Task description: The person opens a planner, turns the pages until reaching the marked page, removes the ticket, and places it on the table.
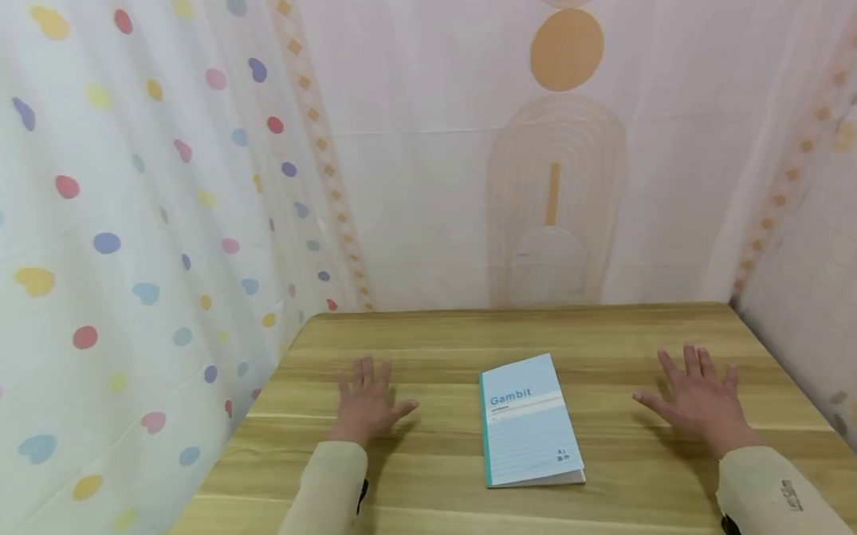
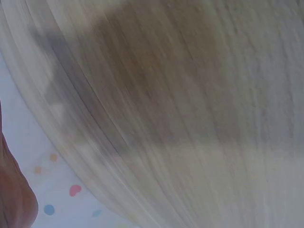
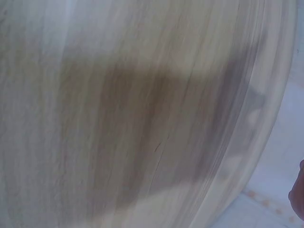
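Observation:
A light blue notebook [image 1: 529, 439] with a teal spine and "Gambit" on its cover lies on the wooden table [image 1: 432, 347], its lower right cover corner lifted a little. To its left is my left hand [image 1: 366, 406], palm down with fingers spread and holding nothing. My right hand [image 1: 700, 399] is spread the same way to the right of the notebook, its thumb pointing toward it. In the left wrist view only a bit of the left hand [image 2: 16, 194] shows at the edge, over shadowed wood. The right wrist view catches a sliver of the right hand [image 3: 298, 194].
A white curtain with coloured dots [image 1: 147, 232] hangs along the left side. Behind the table's far edge hangs a pale curtain [image 1: 417, 180] with arch and circle patterns. Another pale patterned curtain [image 1: 838, 281] runs down the right side.

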Demonstrator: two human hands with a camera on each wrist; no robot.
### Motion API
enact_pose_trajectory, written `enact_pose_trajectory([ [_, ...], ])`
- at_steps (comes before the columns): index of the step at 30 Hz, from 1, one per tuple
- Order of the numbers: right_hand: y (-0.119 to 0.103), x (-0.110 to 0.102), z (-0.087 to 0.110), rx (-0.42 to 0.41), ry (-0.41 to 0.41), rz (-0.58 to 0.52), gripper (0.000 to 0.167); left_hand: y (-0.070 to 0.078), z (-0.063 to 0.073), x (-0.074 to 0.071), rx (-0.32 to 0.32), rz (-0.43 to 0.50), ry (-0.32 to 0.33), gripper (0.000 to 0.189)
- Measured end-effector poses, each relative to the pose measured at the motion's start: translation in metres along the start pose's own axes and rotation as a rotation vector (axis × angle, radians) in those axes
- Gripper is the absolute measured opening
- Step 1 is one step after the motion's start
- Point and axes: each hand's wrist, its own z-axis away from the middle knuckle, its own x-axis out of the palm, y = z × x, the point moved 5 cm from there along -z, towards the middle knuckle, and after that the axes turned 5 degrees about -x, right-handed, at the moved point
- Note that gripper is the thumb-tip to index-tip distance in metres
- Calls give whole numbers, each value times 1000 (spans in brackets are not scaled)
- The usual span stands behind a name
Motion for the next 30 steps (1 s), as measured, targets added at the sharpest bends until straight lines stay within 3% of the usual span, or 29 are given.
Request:
enact_pose_trajectory([
  [8,-12,3,-9,-31,2,0,95,7,-2,4,14,-18,33,100],
  [19,-33,11,-27,-67,30,-71,91,24,-3,4,65,-43,28,101],
  [30,-62,14,-43,-131,75,-127,82,43,-4,7,116,61,48,100],
])
